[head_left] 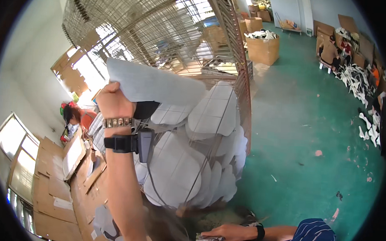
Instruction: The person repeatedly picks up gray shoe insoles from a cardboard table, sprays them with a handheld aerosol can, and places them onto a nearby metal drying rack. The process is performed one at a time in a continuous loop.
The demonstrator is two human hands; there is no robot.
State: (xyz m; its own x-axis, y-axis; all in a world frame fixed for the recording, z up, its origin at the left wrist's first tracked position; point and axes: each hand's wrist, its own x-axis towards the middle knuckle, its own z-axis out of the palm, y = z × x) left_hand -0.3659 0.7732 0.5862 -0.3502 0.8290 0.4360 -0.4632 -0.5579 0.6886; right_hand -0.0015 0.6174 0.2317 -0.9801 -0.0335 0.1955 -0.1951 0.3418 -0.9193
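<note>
My left hand [114,97] is raised at the wire rack, its fingers closed on the lower left edge of a flat grey sheet [154,81] with a rounded outline. Just below and behind that sheet, similar grey rounded sheets [172,164] lie in overlapping layers on the wire shelves of the rack [242,62]. Low in the view, my right hand [231,233] is closed around a small silvery metal tool [209,238] whose kind I cannot make out. It stays apart from the sheets.
Cardboard-covered tables [54,192] run along the left, where a person [84,116] bends over. A cardboard box [263,48] of white pieces stands on the green floor [286,123]. Seated people [330,53] and heaps of white pieces [353,81] are at far right.
</note>
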